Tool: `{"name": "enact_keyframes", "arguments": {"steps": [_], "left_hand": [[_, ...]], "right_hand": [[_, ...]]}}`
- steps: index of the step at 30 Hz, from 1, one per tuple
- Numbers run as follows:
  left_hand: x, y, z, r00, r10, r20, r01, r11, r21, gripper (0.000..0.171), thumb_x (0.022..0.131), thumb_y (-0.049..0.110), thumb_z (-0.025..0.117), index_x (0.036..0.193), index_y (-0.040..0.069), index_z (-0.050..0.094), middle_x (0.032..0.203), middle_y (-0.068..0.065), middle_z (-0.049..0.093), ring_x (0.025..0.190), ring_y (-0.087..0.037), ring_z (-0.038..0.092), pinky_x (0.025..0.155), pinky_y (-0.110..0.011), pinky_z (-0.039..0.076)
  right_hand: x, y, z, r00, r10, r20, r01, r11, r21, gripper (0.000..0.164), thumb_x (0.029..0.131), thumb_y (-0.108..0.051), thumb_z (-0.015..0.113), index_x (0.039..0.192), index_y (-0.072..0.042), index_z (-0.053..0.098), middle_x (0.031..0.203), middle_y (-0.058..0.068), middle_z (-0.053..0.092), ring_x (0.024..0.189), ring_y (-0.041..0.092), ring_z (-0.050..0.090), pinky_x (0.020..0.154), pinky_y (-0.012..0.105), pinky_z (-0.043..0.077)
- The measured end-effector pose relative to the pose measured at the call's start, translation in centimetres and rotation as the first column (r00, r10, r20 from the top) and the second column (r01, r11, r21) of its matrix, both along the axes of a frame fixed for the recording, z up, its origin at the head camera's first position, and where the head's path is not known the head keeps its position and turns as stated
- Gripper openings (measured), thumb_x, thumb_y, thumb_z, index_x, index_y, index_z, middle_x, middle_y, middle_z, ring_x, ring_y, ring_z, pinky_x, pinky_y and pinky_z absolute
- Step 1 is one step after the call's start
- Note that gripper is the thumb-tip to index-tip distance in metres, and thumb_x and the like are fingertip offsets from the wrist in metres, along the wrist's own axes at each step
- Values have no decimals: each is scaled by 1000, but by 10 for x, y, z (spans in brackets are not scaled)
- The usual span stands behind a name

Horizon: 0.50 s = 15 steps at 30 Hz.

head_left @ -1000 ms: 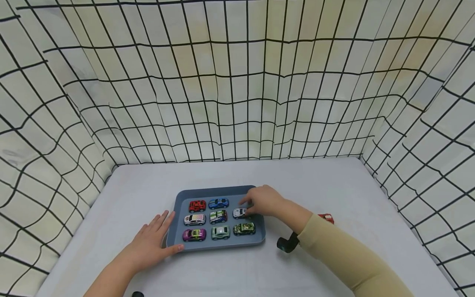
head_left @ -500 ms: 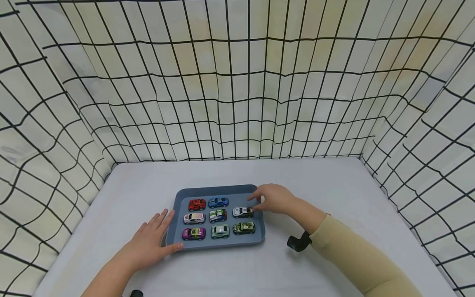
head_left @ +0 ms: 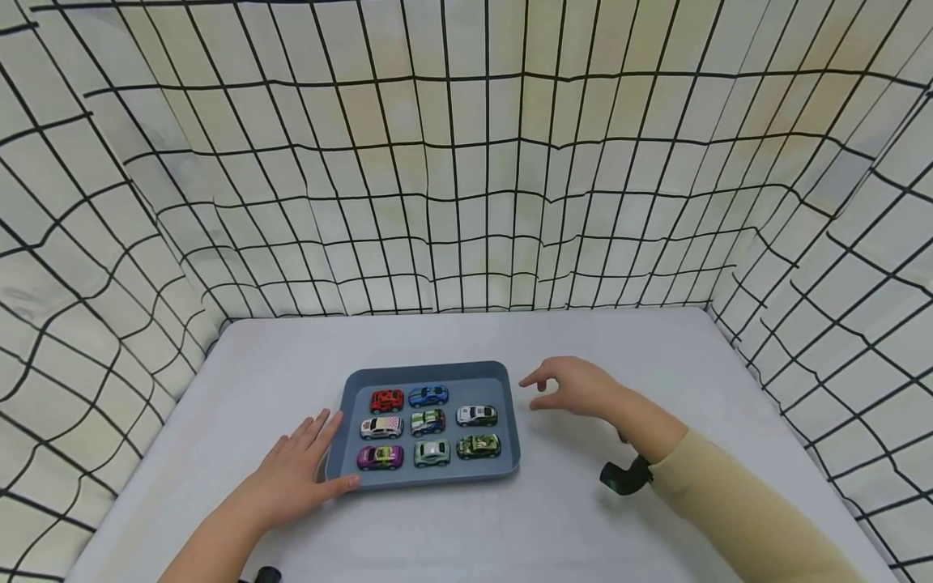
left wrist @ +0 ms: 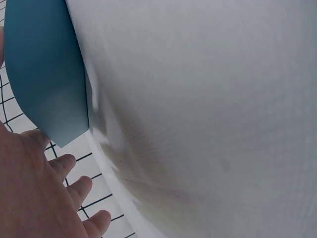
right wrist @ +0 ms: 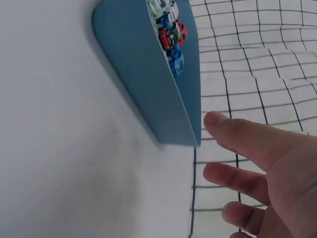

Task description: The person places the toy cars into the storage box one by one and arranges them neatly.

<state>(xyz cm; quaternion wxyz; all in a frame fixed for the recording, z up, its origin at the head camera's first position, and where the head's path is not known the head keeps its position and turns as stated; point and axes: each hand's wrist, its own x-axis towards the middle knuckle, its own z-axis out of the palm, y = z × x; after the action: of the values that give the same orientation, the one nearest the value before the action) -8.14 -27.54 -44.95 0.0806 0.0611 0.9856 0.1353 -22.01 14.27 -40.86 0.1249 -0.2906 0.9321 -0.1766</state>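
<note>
A blue-grey tray (head_left: pixel 423 482) lies on the white table with several toy cars in rows. The back row has a red car (head_left: pixel 387 401) and a blue car (head_left: pixel 428 395); its right end is bare. A white-and-black car (head_left: pixel 477 415) stands at the right of the middle row, and a green camouflage car (head_left: pixel 478 446) sits in front of it. My left hand (head_left: pixel 295 470) has its fingers spread along the tray's left side, thumb at the front-left corner. My right hand (head_left: pixel 583 389) hovers right of the tray, fingers apart and holding nothing.
Black netting over white cloth (head_left: pixel 466 202) surrounds the table (head_left: pixel 583 518) at the back and sides. A black camera mount (head_left: pixel 627 476) hangs under the right wrist. Part of the table is hidden behind the right forearm (head_left: pixel 729 502).
My right hand has let go of the white-and-black car and moved right, out past the tray's edge. The red thing at the right is now behind the forearm. The left hand stays put.
</note>
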Motion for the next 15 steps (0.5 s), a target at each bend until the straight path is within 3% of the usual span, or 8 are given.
{"name": "enact_keyframes", "arguments": {"steps": [10, 15], "left_hand": [[1, -1, -1, 1000, 0, -16, 0, 1000, -1, 114, 77, 79, 59, 155, 3, 27, 158, -28, 24, 143, -51, 20, 111, -71, 15], [1, 0, 0, 1000, -1, -15, 1, 1000, 5, 116, 76, 81, 57, 156, 3, 27, 158, -28, 24, 144, -51, 19, 111, -71, 15]], "right_hand": [[4, 57, -4, 995, -79, 58, 81, 996, -29, 39, 87, -31, 78, 123, -20, 72, 101, -3, 66, 99, 23, 59, 83, 39, 51], [9, 85, -6, 990, -123, 64, 125, 992, -32, 39, 87, -31, 77, 124, -20, 71, 108, 0, 66, 91, 18, 55, 76, 35, 49]]}}
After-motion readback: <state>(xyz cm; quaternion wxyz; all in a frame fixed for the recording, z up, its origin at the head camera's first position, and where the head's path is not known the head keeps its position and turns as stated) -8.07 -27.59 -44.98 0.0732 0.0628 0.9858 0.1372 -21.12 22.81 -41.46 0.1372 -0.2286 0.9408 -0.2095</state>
